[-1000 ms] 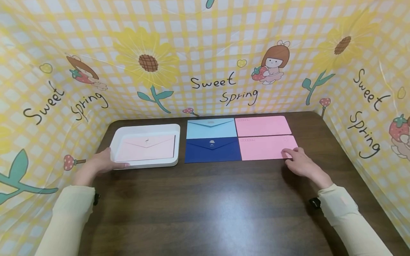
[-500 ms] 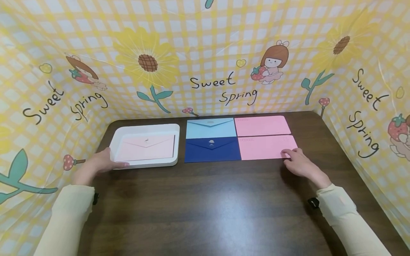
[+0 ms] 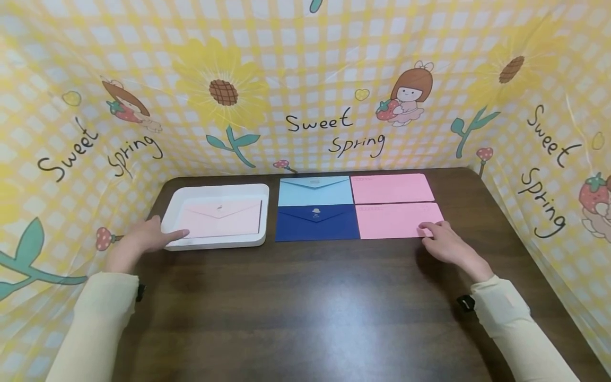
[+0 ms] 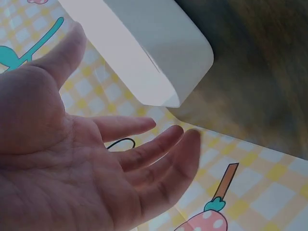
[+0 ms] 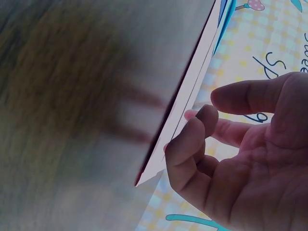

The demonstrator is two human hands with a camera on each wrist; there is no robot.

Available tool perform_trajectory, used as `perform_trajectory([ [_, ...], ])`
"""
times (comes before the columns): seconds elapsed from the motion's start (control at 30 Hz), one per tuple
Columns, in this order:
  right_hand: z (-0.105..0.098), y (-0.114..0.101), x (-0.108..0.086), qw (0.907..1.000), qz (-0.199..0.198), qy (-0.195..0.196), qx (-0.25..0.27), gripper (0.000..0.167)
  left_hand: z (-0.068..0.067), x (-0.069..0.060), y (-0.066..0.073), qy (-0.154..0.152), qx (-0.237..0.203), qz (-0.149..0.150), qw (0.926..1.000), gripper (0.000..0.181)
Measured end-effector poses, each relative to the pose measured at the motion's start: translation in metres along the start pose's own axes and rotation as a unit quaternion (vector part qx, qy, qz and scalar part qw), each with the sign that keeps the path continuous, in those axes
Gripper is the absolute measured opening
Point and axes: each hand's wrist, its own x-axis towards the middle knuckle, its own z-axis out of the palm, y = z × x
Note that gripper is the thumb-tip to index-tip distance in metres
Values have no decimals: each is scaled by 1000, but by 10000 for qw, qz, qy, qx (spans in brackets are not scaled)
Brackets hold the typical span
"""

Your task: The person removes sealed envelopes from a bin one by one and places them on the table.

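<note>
In the head view, a pale pink envelope (image 3: 224, 225) lies flap side up inside a white tray (image 3: 217, 244) at the back left. My left hand (image 3: 148, 236) is at the tray's front-left corner, its thumb over the rim. The left wrist view shows this hand (image 4: 96, 163) with spread, lightly bent fingers beside the tray (image 4: 168, 43), holding nothing. My right hand (image 3: 448, 244) has its fingertips at the front-right corner of the nearer pink envelope (image 3: 389, 223). In the right wrist view, the right hand's (image 5: 245, 154) fingers are bent beside that envelope (image 5: 185, 91).
A light blue envelope (image 3: 315, 197) and a navy envelope (image 3: 317, 228) lie one behind the other, right of the tray. Another pink envelope (image 3: 391, 188) lies behind the nearer one. Checked yellow cloth (image 3: 305, 79) stands around the back and sides of the brown table (image 3: 296, 313).
My left thumb has moved up from the tray's front side to above its front-left rim. The right hand and the envelopes look unchanged.
</note>
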Motion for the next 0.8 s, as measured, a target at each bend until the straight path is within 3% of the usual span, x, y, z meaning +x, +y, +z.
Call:
perform_trajectory([
  [0.17, 1, -3, 1, 9999, -114, 86, 26, 44, -4, -1, 1, 106, -10, -97, 9999, 107],
  [0.47, 1, -7, 7, 9995, -265, 190, 10, 46, -16, 1, 9, 466, 69, 75, 9989, 97],
  [0.8, 0, -17, 12, 9989, -292, 309, 215, 48, -29, 7, 17, 158, -559, -18, 9983, 93],
])
